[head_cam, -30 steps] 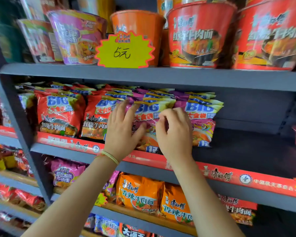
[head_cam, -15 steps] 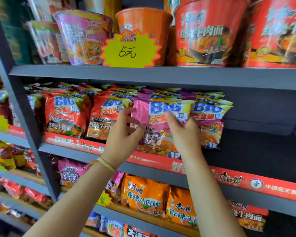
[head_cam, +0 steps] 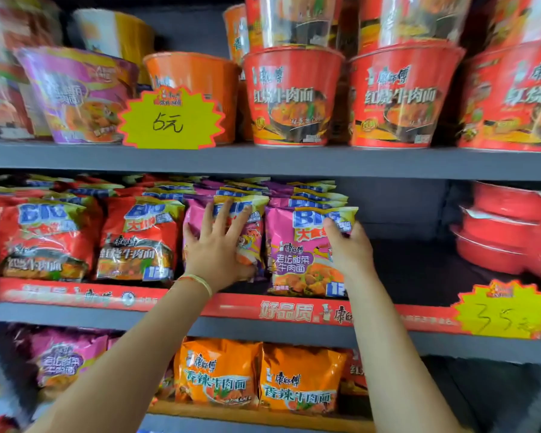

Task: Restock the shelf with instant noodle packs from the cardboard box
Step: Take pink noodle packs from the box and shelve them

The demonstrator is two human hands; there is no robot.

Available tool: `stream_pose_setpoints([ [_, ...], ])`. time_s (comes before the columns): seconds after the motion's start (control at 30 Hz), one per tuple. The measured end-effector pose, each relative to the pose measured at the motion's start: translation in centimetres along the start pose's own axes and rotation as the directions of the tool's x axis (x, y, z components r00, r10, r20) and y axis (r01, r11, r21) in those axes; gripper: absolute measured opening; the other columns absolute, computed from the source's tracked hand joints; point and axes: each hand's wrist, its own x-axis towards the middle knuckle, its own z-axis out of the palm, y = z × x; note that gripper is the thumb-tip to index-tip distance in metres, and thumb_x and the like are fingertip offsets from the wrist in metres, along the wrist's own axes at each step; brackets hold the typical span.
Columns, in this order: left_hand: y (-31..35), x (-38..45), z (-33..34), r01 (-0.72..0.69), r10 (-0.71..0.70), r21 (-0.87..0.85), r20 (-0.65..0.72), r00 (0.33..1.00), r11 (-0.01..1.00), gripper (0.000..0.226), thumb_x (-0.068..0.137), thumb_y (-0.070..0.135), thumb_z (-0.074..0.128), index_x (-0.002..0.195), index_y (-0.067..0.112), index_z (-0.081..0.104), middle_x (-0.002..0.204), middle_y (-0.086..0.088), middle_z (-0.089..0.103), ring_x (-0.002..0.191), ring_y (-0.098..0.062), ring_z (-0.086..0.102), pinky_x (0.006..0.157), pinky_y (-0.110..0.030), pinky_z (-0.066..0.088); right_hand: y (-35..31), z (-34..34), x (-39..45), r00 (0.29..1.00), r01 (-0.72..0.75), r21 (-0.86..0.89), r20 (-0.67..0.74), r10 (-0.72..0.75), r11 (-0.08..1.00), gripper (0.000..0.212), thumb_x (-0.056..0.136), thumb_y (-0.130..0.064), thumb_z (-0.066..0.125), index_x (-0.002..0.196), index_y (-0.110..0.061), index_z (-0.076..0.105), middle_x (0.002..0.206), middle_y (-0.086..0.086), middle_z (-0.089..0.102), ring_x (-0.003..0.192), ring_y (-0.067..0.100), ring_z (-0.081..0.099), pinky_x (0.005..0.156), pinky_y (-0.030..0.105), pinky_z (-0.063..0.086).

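From the head camera, both bare arms reach up to the middle shelf, a grey board fronted by a red printed strip. The left hand lies flat on the front of a pink instant noodle pack standing upright in its row, fingers spread and straight over the pack's face, thumb out to the left; a thin band circles that wrist. Just beside it to the right stands a second pink instant noodle pack, also upright at the shelf's front edge. The right hand holds this pack at its upper right corner, its grip pinching the corner between thumb and curled fingers. More pink packs stand in rows behind these two. To the left, on the same shelf, red instant noodle packs stand in rows, and to the right of the second pink pack the shelf floor is dark and bare up to a stack of red bowls. A yellow starburst price tag sits on the strip at the right. On the shelf above stand red noodle tubs, an orange tub and a purple tub, with another yellow starburst tag in front. Below, orange noodle packs stand side by side. The cardboard box is out of view.
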Motion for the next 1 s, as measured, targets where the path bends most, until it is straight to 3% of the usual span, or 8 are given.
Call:
stream_pose_setpoints([
  [0.1, -0.1, 0.1, -0.8, -0.001, 0.001, -0.009, 0.031, 1.0, 1.0, 0.117, 0.064, 0.06, 0.076, 0.154, 0.044, 0.003, 0.164, 0.001, 0.002, 0.151, -0.033, 0.0, 0.111, -0.067, 0.023, 0.0, 0.6, 0.2, 1.0, 0.0, 0.014, -0.021, 0.0, 1.0, 0.035, 0.1, -0.042, 0.053, 0.126, -0.02, 0.053, 0.11, -0.002, 0.062, 0.086, 0.009, 0.063, 0.059, 0.017, 0.048],
  [0.23, -1.0, 0.5, -2.3, -0.039, 0.041, -0.027, 0.093, 0.995, 0.999, 0.113, 0.062, 0.058, 0.077, 0.151, 0.048, 0.008, 0.161, 0.002, 0.008, 0.148, -0.033, 0.007, 0.107, -0.066, 0.031, -0.1, 1.5, 0.0, 0.999, -0.015, -0.013, -0.051, 0.015, 1.0, 0.045, 0.1, -0.052, 0.045, 0.136, -0.026, 0.05, 0.126, 0.006, 0.06, 0.113, 0.025, 0.062, 0.092, 0.043, 0.055],
  [0.4, -1.5, 0.6, -3.7, -0.036, 0.04, -0.051, 0.095, 0.995, 0.998, 0.099, 0.067, 0.059, 0.072, 0.15, 0.05, 0.019, 0.156, 0.0, 0.023, 0.14, -0.033, 0.02, 0.105, -0.059, 0.035, 0.5, 1.7, 0.2, 0.997, -0.003, -0.017, -0.083, 0.001, 1.0, 0.04, 0.102, -0.052, 0.037, 0.133, -0.032, 0.051, 0.126, 0.006, 0.058, 0.108, 0.021, 0.063, 0.084, 0.037, 0.056],
  [0.5, -1.3, 0.7, -3.1, -0.028, 0.033, -0.043, 0.118, 0.992, 0.999, 0.093, 0.066, 0.07, 0.05, 0.15, 0.053, 0.014, 0.16, 0.004, 0.016, 0.145, -0.031, 0.015, 0.111, -0.062, 0.025, 0.2, 2.4, 0.3, 0.996, -0.017, -0.068, -0.084, 0.011, 0.998, 0.044, 0.101, -0.055, 0.036, 0.133, -0.027, 0.049, 0.128, 0.01, 0.056, 0.113, 0.027, 0.06, 0.09, 0.047, 0.056],
  [0.6, -0.8, 0.3, -1.8, -0.033, 0.037, -0.041, 0.117, 0.992, 0.999, 0.093, 0.066, 0.084, 0.022, 0.151, 0.051, 0.003, 0.164, 0.007, 0.001, 0.151, -0.028, 0.001, 0.115, -0.065, 0.012, -0.6, 2.6, -0.2, 0.978, -0.036, -0.327, -0.206, -0.034, 0.944, 0.05, 0.1, -0.05, 0.045, 0.13, -0.011, 0.043, 0.132, 0.016, 0.049, 0.125, 0.033, 0.046, 0.1, 0.051, 0.042],
  [0.77, -0.9, -0.4, -1.8, -0.053, 0.035, -0.227, -0.085, 0.996, 0.972, 0.08, 0.08, 0.076, 0.029, 0.152, 0.041, 0.025, 0.163, -0.001, 0.017, 0.151, -0.029, 0.01, 0.115, -0.061, 0.016, -2.1, 3.0, -3.2, 0.723, 0.363, -0.555, -0.339, -0.602, 0.748, 0.049, 0.09, -0.025, 0.061, 0.132, -0.003, 0.046, 0.132, 0.021, 0.047, 0.125, 0.036, 0.044, 0.104, 0.048, 0.036],
  [0.9, -2.3, -2.1, -3.7, -0.099, -0.057, -0.409, -0.351, 0.935, 0.907, 0.051, 0.085, 0.048, 0.046, 0.124, 0.02, 0.061, 0.116, -0.002, 0.059, 0.103, -0.022, 0.056, 0.083, -0.043, 0.052, -3.8, 6.2, -6.1, 0.589, 0.749, -0.3, -0.107, -0.801, 0.59, 0.013, 0.091, -0.013, 0.053, 0.101, -0.008, 0.06, 0.093, 0.004, 0.061, 0.087, 0.02, 0.057, 0.079, 0.038, 0.048],
  [1.0, -4.9, -5.8, -4.7, -0.004, -0.221, -0.49, -0.4, 0.889, 0.871, 0.031, 0.087, 0.038, 0.048, 0.101, 0.023, 0.07, 0.076, 0.011, 0.062, 0.065, -0.008, 0.058, 0.058, -0.032, 0.049, -3.5, 10.6, -8.8, 0.586, 0.806, -0.037, 0.177, -0.79, 0.59, 0.015, 0.096, -0.02, 0.046, 0.092, -0.012, 0.058, 0.065, -0.008, 0.052, 0.056, 0.012, 0.049, 0.049, 0.035, 0.041],
])
